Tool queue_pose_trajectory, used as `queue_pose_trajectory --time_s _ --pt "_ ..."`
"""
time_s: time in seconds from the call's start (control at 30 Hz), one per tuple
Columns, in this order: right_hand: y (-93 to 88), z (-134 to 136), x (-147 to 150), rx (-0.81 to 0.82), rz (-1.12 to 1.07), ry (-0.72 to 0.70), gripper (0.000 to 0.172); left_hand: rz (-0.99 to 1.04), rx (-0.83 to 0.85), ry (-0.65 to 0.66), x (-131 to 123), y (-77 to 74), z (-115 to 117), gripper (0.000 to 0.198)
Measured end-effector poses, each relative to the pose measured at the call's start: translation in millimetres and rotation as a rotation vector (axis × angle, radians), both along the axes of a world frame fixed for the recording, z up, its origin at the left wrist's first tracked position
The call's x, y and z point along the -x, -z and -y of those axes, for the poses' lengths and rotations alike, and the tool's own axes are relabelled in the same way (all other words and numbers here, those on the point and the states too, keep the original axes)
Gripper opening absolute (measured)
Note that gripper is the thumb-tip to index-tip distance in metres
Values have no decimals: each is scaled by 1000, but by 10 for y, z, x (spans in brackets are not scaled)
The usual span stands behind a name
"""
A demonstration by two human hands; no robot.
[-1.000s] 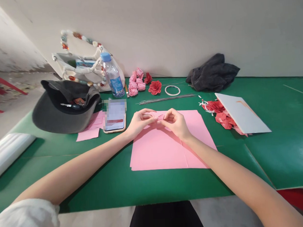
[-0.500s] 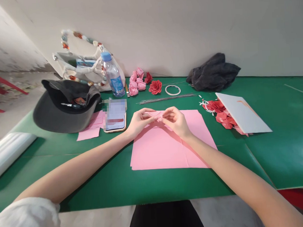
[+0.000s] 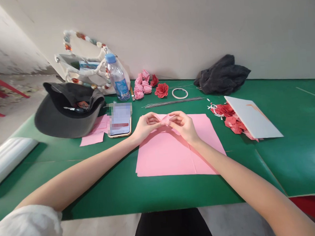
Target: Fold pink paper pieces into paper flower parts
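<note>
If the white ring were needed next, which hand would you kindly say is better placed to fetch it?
Probably the right hand: the white ring lies nearer to it than to the left hand. Both pinch the folded pink paper, so the left would hold that alone.

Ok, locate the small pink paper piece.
Head view, near centre: the small pink paper piece is held between left hand and right hand, over the pink sheets.

A small, folded pink paper [image 3: 165,119] is pinched in the fingers [image 3: 155,126] above larger pink sheets [image 3: 163,158].
</note>
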State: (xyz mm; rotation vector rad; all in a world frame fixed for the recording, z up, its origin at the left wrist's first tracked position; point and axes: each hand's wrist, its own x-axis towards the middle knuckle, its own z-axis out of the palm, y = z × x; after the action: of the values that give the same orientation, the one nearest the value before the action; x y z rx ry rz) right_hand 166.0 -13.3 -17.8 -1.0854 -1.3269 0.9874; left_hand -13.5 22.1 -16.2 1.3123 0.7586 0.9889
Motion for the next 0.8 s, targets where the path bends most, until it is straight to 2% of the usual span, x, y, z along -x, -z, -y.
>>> queue_pose_trajectory --time_s 0.13,0.8 --pt "13 -9 1 27 44 -20 26 3 5 -13 1 -13 7 36" --pt "1 18 -11 94 114 18 28 -57 8 40 6 -24 21 43"
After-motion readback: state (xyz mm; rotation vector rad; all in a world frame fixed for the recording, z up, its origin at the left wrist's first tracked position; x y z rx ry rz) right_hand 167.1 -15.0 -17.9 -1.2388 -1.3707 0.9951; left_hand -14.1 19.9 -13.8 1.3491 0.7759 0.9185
